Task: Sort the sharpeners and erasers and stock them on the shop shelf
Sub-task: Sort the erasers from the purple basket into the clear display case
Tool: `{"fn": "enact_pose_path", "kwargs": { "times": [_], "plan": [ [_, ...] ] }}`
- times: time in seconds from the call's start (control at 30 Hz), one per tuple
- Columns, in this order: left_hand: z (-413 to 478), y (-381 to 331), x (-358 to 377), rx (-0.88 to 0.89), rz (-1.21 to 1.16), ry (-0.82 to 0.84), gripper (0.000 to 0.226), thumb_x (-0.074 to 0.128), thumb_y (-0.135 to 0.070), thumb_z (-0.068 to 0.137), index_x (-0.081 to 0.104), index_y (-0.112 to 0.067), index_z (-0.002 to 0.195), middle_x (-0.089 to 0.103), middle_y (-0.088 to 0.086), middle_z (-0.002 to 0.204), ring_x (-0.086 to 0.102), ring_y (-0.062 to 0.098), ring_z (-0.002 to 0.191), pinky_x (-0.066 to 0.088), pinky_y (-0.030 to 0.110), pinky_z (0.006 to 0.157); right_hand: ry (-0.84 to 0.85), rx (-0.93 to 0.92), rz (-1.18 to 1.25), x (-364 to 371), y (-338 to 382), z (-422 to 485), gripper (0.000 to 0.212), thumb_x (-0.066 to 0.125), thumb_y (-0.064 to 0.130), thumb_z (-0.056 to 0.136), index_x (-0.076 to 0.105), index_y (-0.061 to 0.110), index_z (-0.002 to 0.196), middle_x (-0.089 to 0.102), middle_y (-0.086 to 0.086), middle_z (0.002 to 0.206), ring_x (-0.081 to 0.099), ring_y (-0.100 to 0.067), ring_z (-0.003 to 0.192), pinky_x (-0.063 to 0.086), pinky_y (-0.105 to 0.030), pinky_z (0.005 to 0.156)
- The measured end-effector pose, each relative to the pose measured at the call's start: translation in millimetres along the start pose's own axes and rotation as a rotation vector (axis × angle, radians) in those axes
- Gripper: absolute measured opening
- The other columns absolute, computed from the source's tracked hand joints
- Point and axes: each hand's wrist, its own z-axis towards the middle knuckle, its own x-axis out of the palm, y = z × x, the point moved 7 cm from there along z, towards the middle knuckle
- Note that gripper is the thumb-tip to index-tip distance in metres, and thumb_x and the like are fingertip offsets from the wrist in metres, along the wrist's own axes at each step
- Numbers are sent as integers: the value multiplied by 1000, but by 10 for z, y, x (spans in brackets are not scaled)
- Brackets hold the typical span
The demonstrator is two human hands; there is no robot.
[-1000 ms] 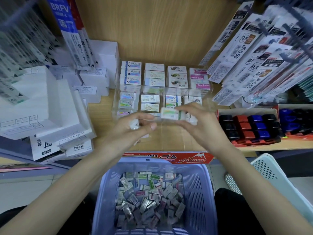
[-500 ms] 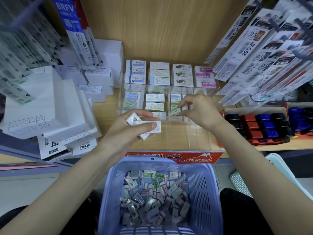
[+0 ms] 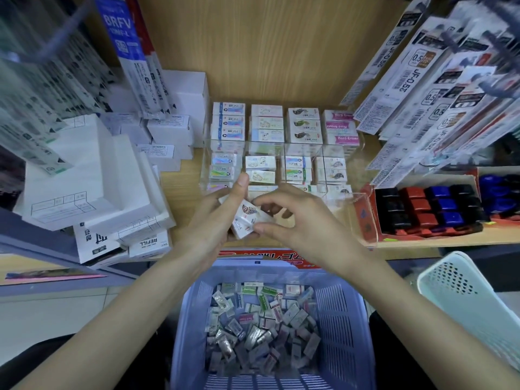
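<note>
The left hand (image 3: 211,225) is gripping several erasers (image 3: 245,218) while the right hand (image 3: 306,229) is pinching one out, so the others are risking slipping loose and falling.

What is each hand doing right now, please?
Left hand: holds a small stack of erasers.
Right hand: pinches the top one of that stack between thumb and fingers.

light: soft, even, from overhead | shadows: faint | glare: a bit on the clear bins (image 3: 355,196) | edges: fisheye bend, hanging packs (image 3: 439,88) smeared | centre: sharp-ish
</note>
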Motion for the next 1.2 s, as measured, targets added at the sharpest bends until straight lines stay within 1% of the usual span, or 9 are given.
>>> {"fn": "enact_pose_path", "kwargs": {
  "times": [0.13,0.27,0.33,0.5,0.67,0.77,0.83,1.0,1.2],
  "plan": [
    [42,85,37,-78,-26,59,45,51,-57,77,62,-15,86,71,10,77,69,21,73,57,42,76,11,-22,-137,81,-15,-60,29,66,21,86,60,11,112,54,-2,101,48,-14,95,39,-25,82],
    [69,89,155,-74,-164,127,13,62,-5,76,54,-6,86,68,12,80,69,20,75,58,34,70,-164,180,110,-53,-203,-115,20,67,18,84,56,19,100,57,9,85,50,0,73,40,-11,64],
    [90,91,181,-53,-174,136,24,48,17,79,49,-6,84,65,8,71,69,17,71,59,31,69,-205,265,316,-84,-307,-149,30,67,17,84,48,31,101,58,8,80,52,2,65,41,-12,60],
    [99,71,281,46,-76,248,37,54,-1,64,50,-11,100,69,1,90,67,16,88,54,31,83,-269,305,618,-253,-438,-206,40,60,8,87,45,31,116,59,-16,79,60,-14,67,47,-23,64],
    [89,84,413,-71,-193,350,32,46,-10,73,53,-4,104,60,3,74,54,12,56,37,20,49,-226,287,696,-346,-491,-223,29,68,9,82,57,23,105,63,-13,80,59,-10,60,48,-25,59],
    [104,136,433,-91,-91,352,33,27,-14,97,50,5,111,49,8,65,38,8,48,28,18,41,-193,274,696,-331,-471,-245,29,71,7,79,58,21,102,66,-18,81,60,-12,57,49,-24,56],
    [146,135,406,-22,2,284,36,32,-21,100,52,5,115,45,15,67,36,10,45,27,19,39,-202,282,729,-316,-475,-259,28,71,6,78,57,16,100,68,-21,82,63,-16,59,50,-25,55],
    [110,-9,420,201,120,186,24,44,-32,93,56,-13,101,55,1,57,47,12,49,34,20,44,-280,361,765,-330,-577,-312,27,72,11,79,51,10,97,68,-9,65,64,-22,58,49,-25,52],
    [79,-88,607,280,140,314,43,70,-14,69,59,-21,110,70,-7,92,63,5,86,49,17,74,-303,364,659,-339,-618,-324,25,68,24,84,47,10,85,65,-4,61,59,-18,51,43,-27,46]
  ]
}}
